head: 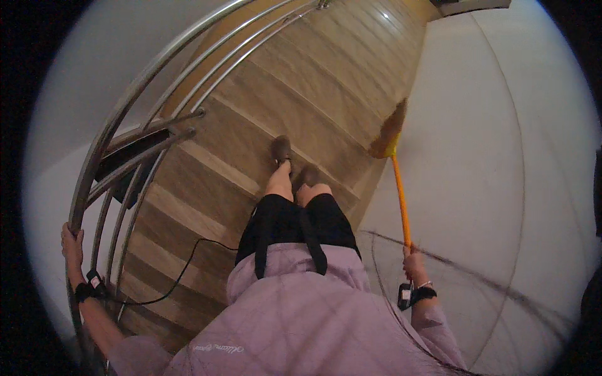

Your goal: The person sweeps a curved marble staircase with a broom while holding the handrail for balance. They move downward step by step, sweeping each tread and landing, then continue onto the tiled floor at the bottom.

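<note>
My right hand (pixel 414 265) is closed around the orange handle of a broom (pixel 400 197). The broom's brown bristle head (pixel 391 131) reaches the stair surface close to the wall, at the right end of a step. On the other side, my left hand (pixel 72 244) grips the metal handrail (pixel 83 192) of the staircase. Brown stone-look stairs (pixel 320 89) lie under and ahead of me. My brown shoes (pixel 281 148) are on the steps, the right one blurred. Each wrist wears a black strap with a small device.
A white wall (pixel 465 155) runs along the right side. Lower metal rails (pixel 221 80) and posts border the stairs on the left. A black cable (pixel 186 268) hangs between my left wrist and my waist. Dark strands cross the view at lower right.
</note>
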`<state>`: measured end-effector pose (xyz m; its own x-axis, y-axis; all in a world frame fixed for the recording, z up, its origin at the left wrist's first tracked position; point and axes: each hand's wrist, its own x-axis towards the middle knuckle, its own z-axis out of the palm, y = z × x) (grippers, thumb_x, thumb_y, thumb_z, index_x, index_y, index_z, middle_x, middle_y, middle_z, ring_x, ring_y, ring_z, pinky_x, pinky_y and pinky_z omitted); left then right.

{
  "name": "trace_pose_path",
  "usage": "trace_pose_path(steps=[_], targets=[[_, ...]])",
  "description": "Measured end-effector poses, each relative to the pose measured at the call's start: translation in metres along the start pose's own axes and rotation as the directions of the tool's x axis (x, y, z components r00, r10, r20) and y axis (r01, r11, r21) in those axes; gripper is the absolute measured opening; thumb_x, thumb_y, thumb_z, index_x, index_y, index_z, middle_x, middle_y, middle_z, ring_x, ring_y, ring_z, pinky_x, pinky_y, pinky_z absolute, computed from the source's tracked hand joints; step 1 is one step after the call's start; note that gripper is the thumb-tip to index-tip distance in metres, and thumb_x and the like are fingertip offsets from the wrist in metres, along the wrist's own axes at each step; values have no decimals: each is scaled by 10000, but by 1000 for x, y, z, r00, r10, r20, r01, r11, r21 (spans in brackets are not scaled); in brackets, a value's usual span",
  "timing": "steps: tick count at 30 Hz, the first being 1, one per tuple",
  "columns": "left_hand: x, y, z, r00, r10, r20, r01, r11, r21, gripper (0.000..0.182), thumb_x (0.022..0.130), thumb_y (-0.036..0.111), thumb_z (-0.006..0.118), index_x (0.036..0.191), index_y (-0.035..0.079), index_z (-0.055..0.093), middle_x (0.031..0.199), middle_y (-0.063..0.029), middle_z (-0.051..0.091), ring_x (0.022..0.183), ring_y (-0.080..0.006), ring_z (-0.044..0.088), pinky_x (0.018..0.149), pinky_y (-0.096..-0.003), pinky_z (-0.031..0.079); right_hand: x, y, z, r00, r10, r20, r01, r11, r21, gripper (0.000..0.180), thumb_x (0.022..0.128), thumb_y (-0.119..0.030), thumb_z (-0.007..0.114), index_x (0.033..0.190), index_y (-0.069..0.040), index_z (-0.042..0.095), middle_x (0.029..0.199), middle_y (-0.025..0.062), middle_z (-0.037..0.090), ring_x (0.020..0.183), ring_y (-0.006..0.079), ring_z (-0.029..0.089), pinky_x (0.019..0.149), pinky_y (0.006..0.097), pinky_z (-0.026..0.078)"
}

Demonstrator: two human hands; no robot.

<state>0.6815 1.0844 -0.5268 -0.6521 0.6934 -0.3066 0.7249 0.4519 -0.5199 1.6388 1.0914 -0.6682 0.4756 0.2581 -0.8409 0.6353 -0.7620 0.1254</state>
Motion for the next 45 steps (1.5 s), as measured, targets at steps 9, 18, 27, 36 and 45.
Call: trace_pose_path(steps=[9,18,27,36,45], targets=[[-1,-8,-3,1000,-24,20,25,998,-49,637,787,225,636,1327,99,322,1261,-175,445,1129,-347,454,931,-447,367,-5,31,43,982,84,172,-91,995,38,335,885,-262,511,1139,-44,532,589,46,515,449,156,495,410,296,417],[39,193,-73,833,340,-436,-336,938,89,769,739,245,686,1375,129,269,1325,-143,401,1217,-333,369,1005,-455,276,39,-3,-43,987,106,120,-143,921,361,310,895,-345,490,1091,-111,433,557,18,435,410,122,437,349,280,379],[51,335,-111,974,35,-224,-13,995,100,620,779,292,648,1296,164,330,1217,-135,464,1082,-368,467,894,-543,318,165,-131,-127,833,-373,409,-73,659,749,314,879,-396,524,943,-104,426,581,3,451,419,91,431,374,217,363],[53,330,-91,969,-34,-244,57,994,89,561,785,305,640,1260,176,371,1209,-99,455,1084,-338,468,854,-532,363,235,-368,-6,578,-530,621,-445,433,784,224,908,-302,493,955,-99,412,620,26,465,468,115,421,394,243,351],[71,308,-69,965,-35,-261,60,994,87,576,781,297,645,1273,195,364,1270,-85,425,1111,-355,454,864,-531,369,232,-341,5,692,-497,523,213,834,510,218,894,-307,501,875,-90,483,572,-1,442,401,106,391,351,251,318]])
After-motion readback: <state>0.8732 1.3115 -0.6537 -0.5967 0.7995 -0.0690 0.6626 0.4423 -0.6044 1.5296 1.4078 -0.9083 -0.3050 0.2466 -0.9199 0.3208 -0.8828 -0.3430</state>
